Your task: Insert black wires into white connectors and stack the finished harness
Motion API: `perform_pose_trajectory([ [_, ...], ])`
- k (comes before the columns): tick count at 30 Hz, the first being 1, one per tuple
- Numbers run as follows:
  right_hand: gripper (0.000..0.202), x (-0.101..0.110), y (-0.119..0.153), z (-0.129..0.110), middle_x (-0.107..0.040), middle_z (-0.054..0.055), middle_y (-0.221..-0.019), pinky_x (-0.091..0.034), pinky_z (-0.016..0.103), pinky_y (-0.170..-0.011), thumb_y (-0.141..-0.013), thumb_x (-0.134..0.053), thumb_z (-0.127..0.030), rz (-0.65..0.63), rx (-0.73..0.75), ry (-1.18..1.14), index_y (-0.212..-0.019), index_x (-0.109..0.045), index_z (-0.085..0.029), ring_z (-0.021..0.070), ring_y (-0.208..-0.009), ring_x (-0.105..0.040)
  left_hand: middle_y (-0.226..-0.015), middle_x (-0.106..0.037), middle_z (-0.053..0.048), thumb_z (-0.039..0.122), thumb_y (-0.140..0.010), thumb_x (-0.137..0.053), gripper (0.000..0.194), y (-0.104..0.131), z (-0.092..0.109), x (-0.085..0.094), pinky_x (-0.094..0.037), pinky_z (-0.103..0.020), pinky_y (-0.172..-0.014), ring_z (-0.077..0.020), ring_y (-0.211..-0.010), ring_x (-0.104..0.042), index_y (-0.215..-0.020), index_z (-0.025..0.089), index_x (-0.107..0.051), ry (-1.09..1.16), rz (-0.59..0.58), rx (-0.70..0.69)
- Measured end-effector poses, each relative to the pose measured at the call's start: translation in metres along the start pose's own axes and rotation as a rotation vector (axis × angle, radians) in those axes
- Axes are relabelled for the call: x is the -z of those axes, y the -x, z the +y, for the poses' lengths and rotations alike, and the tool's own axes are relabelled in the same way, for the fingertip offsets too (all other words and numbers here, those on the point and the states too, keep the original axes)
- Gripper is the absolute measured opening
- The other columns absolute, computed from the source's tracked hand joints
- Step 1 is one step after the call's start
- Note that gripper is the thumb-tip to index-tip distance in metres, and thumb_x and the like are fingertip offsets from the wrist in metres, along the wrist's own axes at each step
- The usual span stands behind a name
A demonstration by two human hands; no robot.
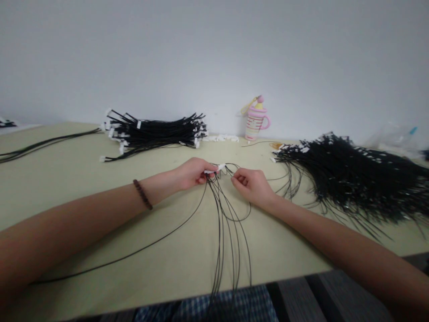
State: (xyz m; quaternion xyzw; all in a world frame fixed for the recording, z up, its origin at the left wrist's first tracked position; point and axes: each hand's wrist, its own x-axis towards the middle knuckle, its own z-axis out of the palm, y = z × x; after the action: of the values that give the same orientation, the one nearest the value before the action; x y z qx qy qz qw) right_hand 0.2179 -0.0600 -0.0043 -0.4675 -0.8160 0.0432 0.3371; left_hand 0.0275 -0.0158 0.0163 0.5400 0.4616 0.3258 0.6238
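The right-hand heap of black wires (365, 179) runs past the picture's right edge, its single strands too tangled to tell apart. Blur hides the detail of the white connector (221, 167), partly covered by the left hand's (197, 172) fingers. The tips of the right hand (234, 178) are too blurred to show their grip. Both forearms are cut off.

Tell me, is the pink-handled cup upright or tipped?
Upright: the cup stands on the table, narrow end down, wide end up.

On my left wrist is a dark brown bracelet (142, 194) of small beads; my forearms are without sleeves. Blue-and-white checked cloth (224, 308) shows at my lap.
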Motion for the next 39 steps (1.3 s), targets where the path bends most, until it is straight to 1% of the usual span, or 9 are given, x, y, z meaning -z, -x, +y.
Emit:
perform_pose_trajectory([
  [8,0.015,-0.0030,-0.0016,0.0023,-0.055,-0.001,-0.056,-0.029,0.020,-0.049,-0.075,-0.047,-0.021,0.005,-0.038,-0.039,-0.066,-0.057,-0.015,0.0073,-0.049,-0.044,-0.052,-0.048,-0.001,0.014,-0.068,-0.059,0.009,-0.0017,-0.0010,0.0009,-0.015,-0.018,-0.035,-0.0041,-0.041,-0.035,-0.061,0.009,-0.063,-0.024,0.012,-0.007],
  [14,0.016,-0.0028,-0.0034,0.0014,-0.056,-0.001,-0.055,-0.028,0.019,-0.050,-0.074,-0.046,-0.020,-0.026,-0.095,-0.095,-0.066,-0.058,-0.014,0.0075,-0.049,-0.044,-0.052,-0.048,-0.001,0.015,-0.068,-0.060,0.009,-0.0020,-0.0009,0.0010,-0.016,-0.018,-0.035,-0.0036,-0.041,-0.035,-0.062,0.009,-0.063,-0.016,0.004,-0.008],
  [21,0.017,-0.0031,-0.0035,0.0017,-0.055,-0.001,-0.054,-0.028,0.019,-0.050,-0.074,-0.045,-0.018,-0.047,-0.088,-0.122,-0.065,-0.058,-0.014,0.0080,-0.051,-0.045,-0.052,-0.048,-0.001,0.014,-0.068,-0.059,0.009,0.0007,0.0009,-0.0010,-0.016,-0.018,-0.035,-0.0038,-0.041,-0.035,-0.062,0.008,-0.062,-0.034,0.013,-0.010],
  [27,0.017,-0.0032,-0.0035,0.0012,-0.056,-0.001,-0.055,-0.030,0.020,-0.053,-0.074,-0.044,-0.019,-0.031,-0.089,-0.121,-0.065,-0.058,-0.014,0.0087,-0.052,-0.046,-0.053,-0.048,-0.002,0.014,-0.068,-0.060,0.008,0.0018,0.0018,-0.0015,-0.015,-0.018,-0.036,-0.0041,-0.041,-0.035,-0.062,0.008,-0.062,-0.008,0.018,0.014],
  [32,0.016,-0.0028,-0.0027,-0.0008,-0.055,-0.001,-0.054,-0.030,0.020,-0.051,-0.073,-0.045,-0.020,-0.008,-0.106,-0.116,-0.064,-0.058,-0.014,0.0084,-0.050,-0.045,-0.054,-0.048,-0.002,0.014,-0.068,-0.060,0.009,0.0001,-0.0001,-0.0002,-0.015,-0.019,-0.036,-0.0041,-0.042,-0.035,-0.061,0.009,-0.062,-0.019,0.005,-0.012],
  [36,0.017,-0.0026,-0.0027,-0.0026,-0.053,-0.001,-0.052,-0.030,0.020,-0.051,-0.072,-0.045,-0.021,0.040,-0.149,-0.194,-0.061,-0.057,-0.014,0.0086,-0.051,-0.045,-0.053,-0.048,-0.002,0.015,-0.068,-0.060,0.009,0.0000,-0.0003,-0.0002,-0.015,-0.018,-0.036,-0.0042,-0.042,-0.035,-0.062,0.009,-0.062,-0.015,0.003,-0.013],
  [39,0.017,-0.0045,-0.0035,-0.0056,-0.051,-0.001,-0.050,-0.030,0.020,-0.048,-0.070,-0.045,-0.022,0.044,-0.243,-0.340,-0.060,-0.056,-0.014,0.0089,-0.049,-0.044,-0.054,-0.048,-0.002,0.015,-0.068,-0.060,0.009,0.0010,0.0006,-0.0009,-0.015,-0.018,-0.036,-0.0042,-0.042,-0.035,-0.063,0.008,-0.062,-0.008,0.007,-0.015],
])
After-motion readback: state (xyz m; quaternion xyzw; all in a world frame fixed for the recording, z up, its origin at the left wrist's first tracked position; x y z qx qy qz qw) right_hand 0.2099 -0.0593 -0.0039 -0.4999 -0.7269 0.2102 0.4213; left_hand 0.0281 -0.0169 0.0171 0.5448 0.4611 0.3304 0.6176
